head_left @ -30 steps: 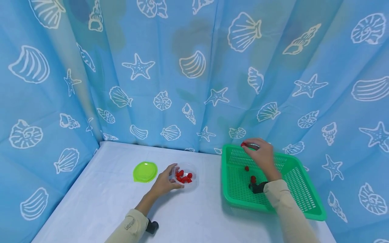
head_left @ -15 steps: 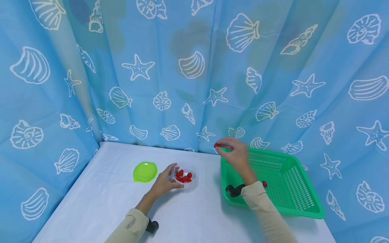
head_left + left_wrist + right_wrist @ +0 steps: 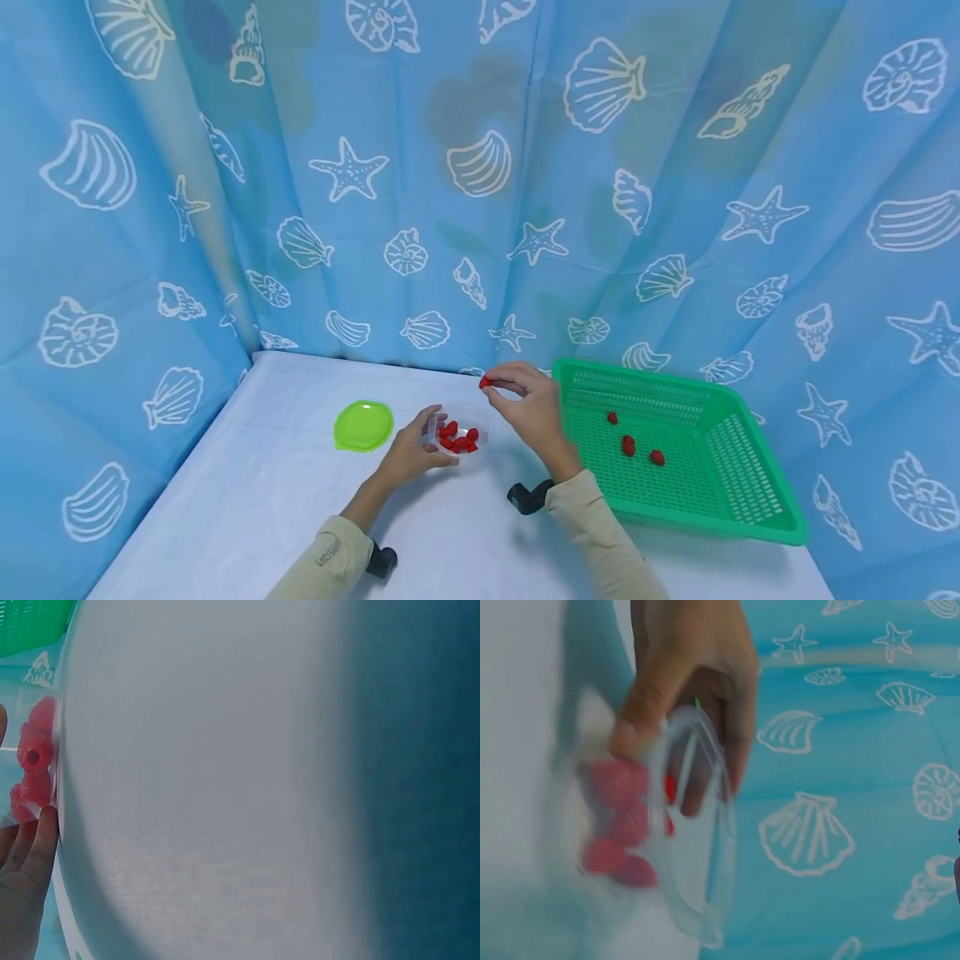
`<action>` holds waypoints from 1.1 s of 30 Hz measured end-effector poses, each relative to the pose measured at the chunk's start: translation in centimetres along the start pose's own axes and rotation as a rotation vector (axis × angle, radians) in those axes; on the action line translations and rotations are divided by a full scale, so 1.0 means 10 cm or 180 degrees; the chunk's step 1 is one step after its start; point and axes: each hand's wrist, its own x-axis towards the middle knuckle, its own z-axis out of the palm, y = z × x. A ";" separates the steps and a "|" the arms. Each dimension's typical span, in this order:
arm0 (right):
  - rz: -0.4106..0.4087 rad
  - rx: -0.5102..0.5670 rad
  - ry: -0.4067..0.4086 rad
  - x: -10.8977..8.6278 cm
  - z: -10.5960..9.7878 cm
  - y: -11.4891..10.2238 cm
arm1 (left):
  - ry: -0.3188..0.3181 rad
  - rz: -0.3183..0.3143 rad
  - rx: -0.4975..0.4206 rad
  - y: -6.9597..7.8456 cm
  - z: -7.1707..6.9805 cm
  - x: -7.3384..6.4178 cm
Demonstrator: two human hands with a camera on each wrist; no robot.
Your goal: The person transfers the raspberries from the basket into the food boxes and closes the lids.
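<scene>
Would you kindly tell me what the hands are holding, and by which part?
The left hand grips the clear container by its side; the right hand pinches a red berry, where on it I cannot tell.

Blue curtain point(image 3: 495, 225) behind white table point(image 3: 255, 467)

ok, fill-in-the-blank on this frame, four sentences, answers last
1. The left hand grips a clear container of raspberries coloured ____.
2. Another raspberry is pinched by the ____ hand.
3. In the head view, the green basket stands to the ____ of both hands.
4. The lime-green lid lies on a ____ tablecloth.

Missing words: red; right; right; white.
</scene>
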 end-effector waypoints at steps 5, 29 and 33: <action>0.0225 -0.0076 0.0081 -0.17 0.20 0.04 | 0.0015 0.0025 0.0065 0.00 0.03 0.00; 0.0310 -0.0476 -0.0049 -0.63 0.69 0.43 | -0.0007 0.0063 0.0032 -0.03 -0.01 -0.02; 0.0294 -0.0503 -0.0117 -0.63 0.69 0.45 | -0.0014 0.0058 0.0014 -0.03 -0.01 -0.01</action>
